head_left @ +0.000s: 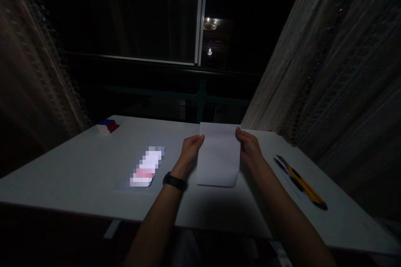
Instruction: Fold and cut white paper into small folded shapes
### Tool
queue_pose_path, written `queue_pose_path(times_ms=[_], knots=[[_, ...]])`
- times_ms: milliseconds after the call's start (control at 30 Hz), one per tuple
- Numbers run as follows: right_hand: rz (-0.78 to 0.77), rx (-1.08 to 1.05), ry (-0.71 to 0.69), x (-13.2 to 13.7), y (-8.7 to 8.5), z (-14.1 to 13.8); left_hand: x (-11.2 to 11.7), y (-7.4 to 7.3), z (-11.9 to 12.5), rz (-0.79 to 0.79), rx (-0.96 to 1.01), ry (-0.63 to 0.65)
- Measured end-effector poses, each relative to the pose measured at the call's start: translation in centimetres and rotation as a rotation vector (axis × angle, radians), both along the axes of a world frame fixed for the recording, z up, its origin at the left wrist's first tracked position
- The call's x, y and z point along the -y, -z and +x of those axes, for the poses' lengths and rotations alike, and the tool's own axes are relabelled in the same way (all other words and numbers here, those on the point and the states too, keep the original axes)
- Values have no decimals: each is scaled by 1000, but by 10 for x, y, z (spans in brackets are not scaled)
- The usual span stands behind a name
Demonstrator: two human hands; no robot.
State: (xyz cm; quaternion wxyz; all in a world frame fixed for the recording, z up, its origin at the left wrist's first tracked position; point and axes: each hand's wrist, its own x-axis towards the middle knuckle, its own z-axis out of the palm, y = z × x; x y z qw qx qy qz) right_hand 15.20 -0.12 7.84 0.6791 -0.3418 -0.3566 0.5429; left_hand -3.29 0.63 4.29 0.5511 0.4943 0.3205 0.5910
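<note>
Paper (218, 156) spans pinching left hand (189, 150) and right hand (251, 147).

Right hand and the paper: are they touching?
Touching. In the head view, the right hand grips the paper near its upper right corner, thumb overlapping the edge.

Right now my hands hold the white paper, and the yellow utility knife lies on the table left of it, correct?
No: in the head view, the yellow utility knife lies on the table right of the white paper. The rest holds.
</note>
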Motion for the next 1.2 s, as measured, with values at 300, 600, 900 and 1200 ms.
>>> queue_pose_path(times_ms=[300,600,900,1200], knots=[[-16,-93,22,-9,-2,6,1,-1,0,18,-52,-47],[-31,-125,170,-13,-5,8,4,-2,-2,6,-73,-37],[-60,-39,208,-8,-5,8,5,-2,-2,11,-17,-1],[-28,56,371,-4,-6,6,4,-1,-3,-25,-7,61]])
